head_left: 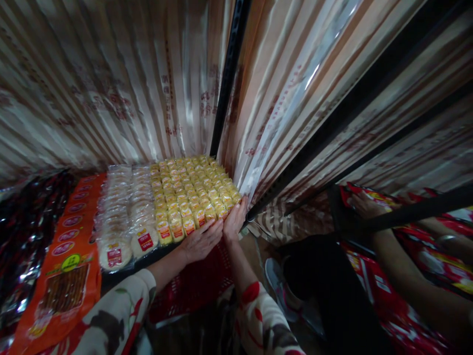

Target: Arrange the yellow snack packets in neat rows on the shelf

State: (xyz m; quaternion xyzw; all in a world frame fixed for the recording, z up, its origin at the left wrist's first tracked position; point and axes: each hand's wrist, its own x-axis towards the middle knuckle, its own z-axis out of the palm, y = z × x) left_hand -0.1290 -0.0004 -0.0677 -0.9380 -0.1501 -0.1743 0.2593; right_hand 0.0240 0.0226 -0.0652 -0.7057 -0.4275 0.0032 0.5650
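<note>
Rows of small yellow snack packets (pixel 188 190) stand packed on a shelf in front of me. My left hand (pixel 201 241) lies flat with fingers stretched against the front of the nearest yellow packets. My right hand (pixel 235 219) is raised beside it, fingers extended and pressed to the right end of the same front row. Neither hand grips anything. Both forearms wear floral sleeves.
White round packets with red labels (pixel 121 217) fill the shelf to the left, then orange packets (pixel 70 246). A black shelf post (pixel 229 79) rises behind. A red basket (pixel 195 286) sits below. Another person's arm (pixel 410 281) reaches among red packets at right.
</note>
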